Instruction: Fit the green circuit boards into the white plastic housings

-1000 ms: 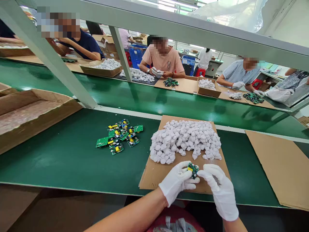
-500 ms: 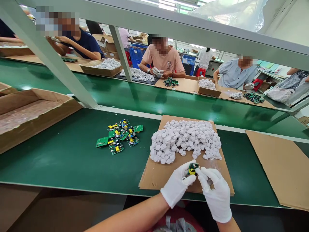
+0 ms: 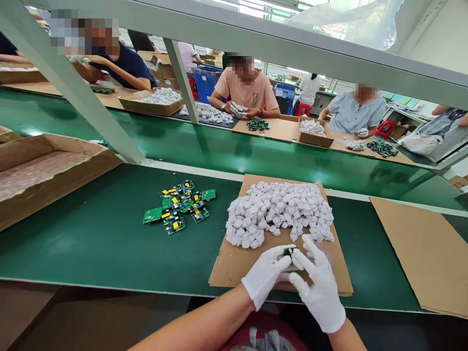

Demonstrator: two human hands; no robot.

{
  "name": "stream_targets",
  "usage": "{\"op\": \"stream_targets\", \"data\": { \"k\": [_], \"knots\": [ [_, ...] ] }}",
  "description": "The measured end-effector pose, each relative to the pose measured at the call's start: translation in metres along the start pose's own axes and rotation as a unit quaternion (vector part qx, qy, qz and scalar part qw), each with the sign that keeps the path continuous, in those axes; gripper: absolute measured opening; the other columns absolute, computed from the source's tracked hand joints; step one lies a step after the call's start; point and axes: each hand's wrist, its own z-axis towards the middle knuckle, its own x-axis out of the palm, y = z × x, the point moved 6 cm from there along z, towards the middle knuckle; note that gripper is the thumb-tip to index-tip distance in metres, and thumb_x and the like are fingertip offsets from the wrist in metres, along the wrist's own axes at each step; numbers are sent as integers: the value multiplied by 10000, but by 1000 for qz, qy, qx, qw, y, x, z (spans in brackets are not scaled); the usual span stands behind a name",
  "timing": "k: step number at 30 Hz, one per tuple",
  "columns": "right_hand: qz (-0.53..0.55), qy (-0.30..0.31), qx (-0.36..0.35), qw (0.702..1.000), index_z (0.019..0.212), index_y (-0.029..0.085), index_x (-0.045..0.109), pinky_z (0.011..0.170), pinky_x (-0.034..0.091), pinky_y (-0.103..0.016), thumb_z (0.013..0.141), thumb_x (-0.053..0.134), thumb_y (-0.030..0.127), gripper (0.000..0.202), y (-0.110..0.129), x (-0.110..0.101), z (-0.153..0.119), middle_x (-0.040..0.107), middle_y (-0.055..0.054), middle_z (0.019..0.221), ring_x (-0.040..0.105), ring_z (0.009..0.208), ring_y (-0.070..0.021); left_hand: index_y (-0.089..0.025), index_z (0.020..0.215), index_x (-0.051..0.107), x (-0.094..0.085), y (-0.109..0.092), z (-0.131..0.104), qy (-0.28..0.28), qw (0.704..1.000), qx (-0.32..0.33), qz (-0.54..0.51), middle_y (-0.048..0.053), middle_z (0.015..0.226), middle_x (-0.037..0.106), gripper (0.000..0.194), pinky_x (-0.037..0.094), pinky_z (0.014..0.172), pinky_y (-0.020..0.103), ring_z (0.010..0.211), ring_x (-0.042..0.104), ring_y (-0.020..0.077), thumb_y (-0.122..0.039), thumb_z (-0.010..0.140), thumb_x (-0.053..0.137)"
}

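Observation:
My left hand [image 3: 266, 273], in a white glove, is closed on a small green circuit board [image 3: 288, 251], just in front of a heap of white round pieces [image 3: 280, 212]. My right hand [image 3: 319, 285], also gloved in white, has its fingers spread, with a fingertip at the board; no object shows in it. Both hands are over the front part of a cardboard sheet [image 3: 234, 263] that bears the heap. To the left, several green boards with yellow and blue parts [image 3: 179, 204] lie in a loose pile on the green table [image 3: 91, 234].
A large cardboard box [image 3: 62, 195] stands at the left, and another cardboard sheet [image 3: 420, 253] lies at the right. A metal frame post [image 3: 98, 107] rises behind the table. Across the green belt [image 3: 226, 151], people sit by trays of white pieces and piles of boards.
My right hand has opened its fingers and spread them beside the board. The board in my left hand has tilted, and its yellow part no longer shows.

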Motion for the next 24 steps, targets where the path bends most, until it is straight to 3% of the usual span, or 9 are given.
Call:
{"op": "stream_targets", "data": {
  "k": [3,7,11,13,16,18,21,24],
  "knots": [
    [69,38,24,997,1377,210,364,948,465,-415,899,456,326,500,-1,0,2,448,-114,1374,471,1215,-256,-133,864,646,-6,3,0,-12,999,-26,-46,49,812,629,291,491,632,229,716,617,134,-325,665,735],
    [30,-31,-9,999,1138,269,604,897,504,-388,871,525,220,283,0,-3,3,576,-75,1232,555,1112,-223,-151,919,616,-7,5,-2,-66,995,-47,-57,35,815,625,427,496,651,261,657,610,120,-371,594,783],
    [-29,-94,-48,994,1053,267,644,861,509,-424,812,599,192,257,2,2,2,595,-89,1193,557,1091,-243,-130,744,572,5,1,-1,-55,998,-6,14,-23,651,543,388,448,577,212,582,530,81,-385,558,798],
    [-25,-95,-51,994,1036,276,652,874,498,-443,796,609,190,259,2,4,2,592,-86,1204,549,1103,-253,-130,685,541,7,0,0,-55,997,9,46,-39,595,508,378,426,545,207,538,488,70,-395,572,785],
    [76,-16,-2,997,1061,272,642,914,485,-435,791,595,205,282,-5,8,4,555,-81,1270,531,1142,-255,-130,716,564,5,1,-1,-54,997,-2,52,-16,636,550,361,441,583,237,565,504,87,-407,597,764],
    [198,51,53,978,1171,259,578,954,467,-427,812,565,242,359,-9,12,3,518,-86,1319,506,1182,-251,-124,767,605,5,-1,-2,-45,998,-10,52,10,691,579,366,446,626,246,631,532,107,-407,598,763],
    [343,51,134,928,1339,236,406,984,440,-443,851,528,319,510,-16,14,-1,479,-107,1357,488,1208,-254,-113,790,644,4,-4,-5,-55,994,-16,91,33,716,592,364,438,625,242,644,534,114,-425,627,738],
    [356,48,206,910,1337,218,419,969,455,-427,832,575,362,548,-23,22,-5,531,-110,1309,532,1160,-256,-107,739,643,6,-7,-5,-54,993,1,102,22,676,575,322,410,588,220,593,492,93,-397,635,739]
  ]
}}
